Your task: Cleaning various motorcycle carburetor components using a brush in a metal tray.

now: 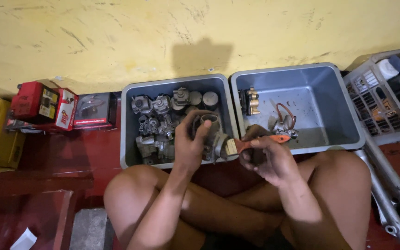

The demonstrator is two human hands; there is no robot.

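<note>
My left hand grips a grey metal carburetor and holds it over the near rim of the left grey bin. My right hand holds a small paintbrush with an orange handle, its pale bristles touching the carburetor's side. The left bin is packed with several more grey carburetor bodies. The right grey bin holds a brass-coloured part and a metal part with a reddish hose. I sit cross-legged on the floor, knees just under the bins.
A yellow wall rises behind the bins. Red and yellow boxes lie at the left on the dark red floor. A white slatted crate with assorted items stands at the right, with metal tubes beside my right knee.
</note>
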